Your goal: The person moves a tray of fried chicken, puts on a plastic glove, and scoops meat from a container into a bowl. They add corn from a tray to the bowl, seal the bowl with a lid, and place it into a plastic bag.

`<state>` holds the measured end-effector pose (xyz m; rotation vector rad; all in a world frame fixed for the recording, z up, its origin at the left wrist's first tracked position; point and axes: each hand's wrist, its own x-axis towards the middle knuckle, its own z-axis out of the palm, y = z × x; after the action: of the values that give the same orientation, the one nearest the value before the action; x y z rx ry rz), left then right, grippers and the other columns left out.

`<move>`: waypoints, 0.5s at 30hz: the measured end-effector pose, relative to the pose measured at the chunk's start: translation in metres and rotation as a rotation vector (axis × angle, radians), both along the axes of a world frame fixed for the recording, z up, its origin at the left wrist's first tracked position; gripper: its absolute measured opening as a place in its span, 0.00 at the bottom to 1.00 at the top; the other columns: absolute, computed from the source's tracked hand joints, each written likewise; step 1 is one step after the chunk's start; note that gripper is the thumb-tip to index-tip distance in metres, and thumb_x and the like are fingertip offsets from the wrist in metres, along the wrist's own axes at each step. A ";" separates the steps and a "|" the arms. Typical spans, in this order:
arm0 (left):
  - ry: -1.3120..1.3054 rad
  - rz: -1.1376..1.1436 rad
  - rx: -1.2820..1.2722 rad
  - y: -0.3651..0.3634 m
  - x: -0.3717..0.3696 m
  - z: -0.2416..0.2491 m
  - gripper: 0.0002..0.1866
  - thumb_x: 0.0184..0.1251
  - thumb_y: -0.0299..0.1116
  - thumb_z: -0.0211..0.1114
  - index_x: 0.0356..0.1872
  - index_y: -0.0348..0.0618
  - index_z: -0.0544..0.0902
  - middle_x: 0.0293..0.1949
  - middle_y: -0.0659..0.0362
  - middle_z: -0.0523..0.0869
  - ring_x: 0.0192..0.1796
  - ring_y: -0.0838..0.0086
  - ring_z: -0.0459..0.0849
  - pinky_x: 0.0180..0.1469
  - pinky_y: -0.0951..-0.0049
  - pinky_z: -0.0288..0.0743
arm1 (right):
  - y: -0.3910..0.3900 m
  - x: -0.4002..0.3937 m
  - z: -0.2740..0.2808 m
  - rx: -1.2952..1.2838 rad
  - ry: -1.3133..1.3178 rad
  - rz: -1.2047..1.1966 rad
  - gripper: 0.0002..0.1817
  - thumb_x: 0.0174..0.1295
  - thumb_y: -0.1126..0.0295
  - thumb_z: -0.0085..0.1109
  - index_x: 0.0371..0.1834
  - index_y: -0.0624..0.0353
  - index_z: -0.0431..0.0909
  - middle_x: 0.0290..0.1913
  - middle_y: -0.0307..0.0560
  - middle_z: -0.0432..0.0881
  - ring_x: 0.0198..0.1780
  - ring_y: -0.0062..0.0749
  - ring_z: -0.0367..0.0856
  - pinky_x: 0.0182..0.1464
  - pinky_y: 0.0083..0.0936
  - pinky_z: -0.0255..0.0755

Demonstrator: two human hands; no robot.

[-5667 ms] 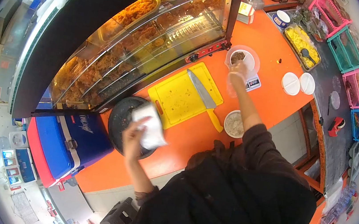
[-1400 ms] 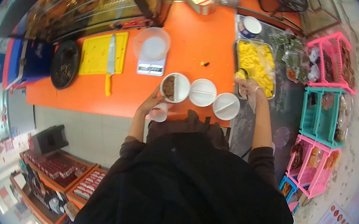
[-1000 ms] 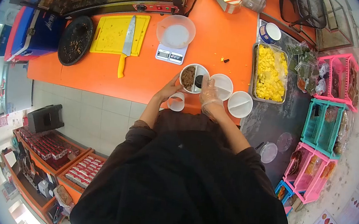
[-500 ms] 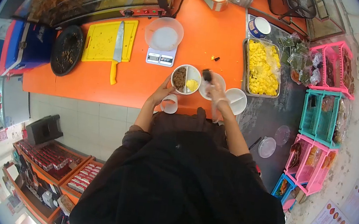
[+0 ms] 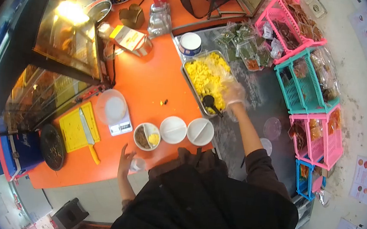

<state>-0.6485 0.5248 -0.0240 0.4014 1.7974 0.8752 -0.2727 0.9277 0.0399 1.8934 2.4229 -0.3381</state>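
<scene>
My right hand [image 5: 233, 94], in a clear plastic glove, is over the right side of a metal tray [image 5: 190, 84] of yellow scrambled egg [image 5: 206, 74]. Its fingers are blurred against the egg and clear plastic film. A black scoop [image 5: 208, 101] lies at the tray's near end, its handle over the rim, apparently apart from the hand. My left hand [image 5: 127, 158] is open, fingers apart, beside a small clear cup [image 5: 138, 164]. Just right of it stands a white divided bowl [image 5: 147, 136] with brown minced food and some egg. Two more white divided bowls [image 5: 173, 129] [image 5: 200, 131] stand beside it.
A kitchen scale [image 5: 120, 128] with a clear plastic tub [image 5: 111, 106] stands left of the bowls. A knife [image 5: 85, 124] lies on a yellow cutting board [image 5: 67, 123]. Pink and teal baskets [image 5: 304, 83] line the right wall. A lit glass display case [image 5: 68, 45] stands at left.
My right hand has moved from the bowls to the egg tray, and the scoop it held now lies there. My left hand has let go of the filled bowl. The view has turned right.
</scene>
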 end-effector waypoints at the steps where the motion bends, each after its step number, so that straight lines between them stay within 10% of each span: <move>1: 0.019 0.030 -0.072 -0.007 0.002 0.011 0.32 0.64 0.37 0.61 0.68 0.53 0.59 0.50 0.46 0.77 0.48 0.70 0.78 0.44 0.72 0.75 | 0.029 0.012 0.000 -0.030 0.065 -0.170 0.14 0.52 0.58 0.56 0.39 0.50 0.81 0.43 0.53 0.79 0.47 0.51 0.76 0.50 0.40 0.70; 5: -0.133 0.194 0.026 -0.040 0.015 0.029 0.29 0.66 0.32 0.58 0.68 0.52 0.59 0.54 0.44 0.74 0.51 0.66 0.78 0.51 0.68 0.74 | 0.155 0.067 -0.058 0.548 0.113 -0.388 0.21 0.51 0.57 0.59 0.48 0.51 0.76 0.46 0.54 0.79 0.49 0.52 0.76 0.49 0.44 0.70; 9: -0.321 0.408 0.286 -0.032 0.043 0.060 0.28 0.68 0.33 0.56 0.67 0.53 0.59 0.56 0.49 0.73 0.56 0.64 0.74 0.56 0.65 0.73 | 0.212 0.066 -0.064 0.638 0.033 -0.372 0.30 0.49 0.54 0.64 0.56 0.48 0.70 0.49 0.50 0.78 0.52 0.47 0.75 0.48 0.44 0.70; 11: -0.331 0.505 0.276 -0.035 0.049 0.054 0.27 0.68 0.34 0.56 0.67 0.50 0.60 0.56 0.50 0.73 0.57 0.64 0.73 0.57 0.64 0.72 | 0.219 0.058 -0.046 0.250 -0.072 -0.502 0.37 0.45 0.52 0.68 0.60 0.46 0.65 0.52 0.46 0.76 0.56 0.44 0.73 0.49 0.44 0.70; 15: -0.437 0.714 0.224 -0.053 0.060 0.067 0.26 0.66 0.39 0.58 0.63 0.44 0.65 0.57 0.52 0.72 0.58 0.63 0.72 0.58 0.61 0.70 | 0.219 0.079 -0.083 0.590 0.141 -0.305 0.27 0.48 0.57 0.68 0.53 0.48 0.73 0.41 0.45 0.81 0.41 0.37 0.81 0.39 0.35 0.74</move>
<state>-0.5889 0.4716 0.0425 -0.3110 1.4304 1.5307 -0.1938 1.1465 -0.0433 2.5583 2.5095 0.2864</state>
